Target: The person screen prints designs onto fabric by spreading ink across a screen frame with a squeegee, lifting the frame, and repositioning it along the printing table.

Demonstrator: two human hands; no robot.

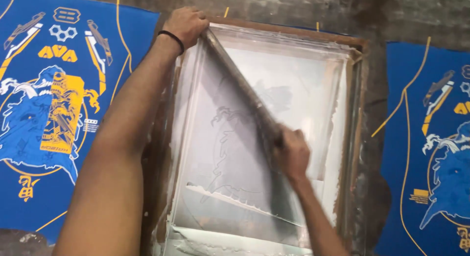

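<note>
Gripping a long squeegee point(245, 89) at both ends, left hand point(185, 22) and right hand point(292, 155) hold it across the printing screen point(313, 70).

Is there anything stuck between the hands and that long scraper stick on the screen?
Nothing visible. The left hand grips the far end of the squeegee and the right hand grips its near end, both directly on it. The squeegee lies across the white mesh of the screen frame.

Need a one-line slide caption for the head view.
Both hands, left hand and right hand, grip a long squeegee across a wood-framed printing screen, blue printed fabric alongside.
</note>
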